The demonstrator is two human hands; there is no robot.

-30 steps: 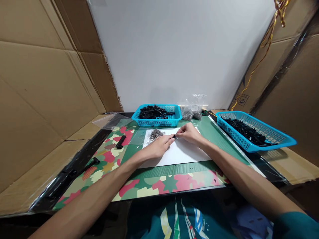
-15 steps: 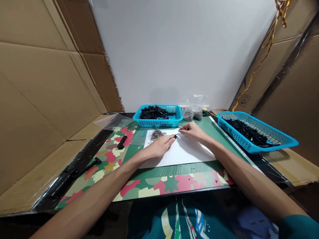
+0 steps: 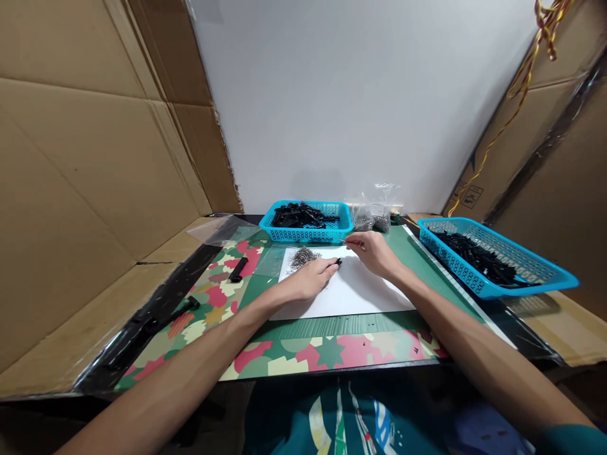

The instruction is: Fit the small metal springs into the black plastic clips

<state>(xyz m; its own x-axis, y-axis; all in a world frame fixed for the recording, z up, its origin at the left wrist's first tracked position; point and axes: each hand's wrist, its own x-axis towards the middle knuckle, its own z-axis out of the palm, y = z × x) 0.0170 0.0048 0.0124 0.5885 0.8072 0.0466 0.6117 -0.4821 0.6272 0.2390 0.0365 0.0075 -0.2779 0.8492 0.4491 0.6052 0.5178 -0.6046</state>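
My left hand (image 3: 313, 278) is closed on a small black plastic part (image 3: 338, 261), whose end shows past the fingertips. It rests over the white sheet (image 3: 360, 294), just right of a pile of small metal pieces (image 3: 303, 256). My right hand (image 3: 372, 248) pinches a thin metal piece (image 3: 348, 241), too small to make out exactly. That hand is above and right of the left one, near the front of a blue basket (image 3: 306, 237) with black plastic parts (image 3: 303, 215) in it.
Clear bags of metal pieces (image 3: 379, 218) stand behind my right hand. A second blue basket (image 3: 545, 284) at right holds thin black parts (image 3: 478, 256). Two loose black parts lie at left, one black piece (image 3: 238, 270) on the patterned mat (image 3: 279, 363). Cardboard walls flank the table.
The view has shifted slightly, so everything sits a little further right. My right hand has tilted up slightly, still pinching the thin piece; my left hand keeps its hold.
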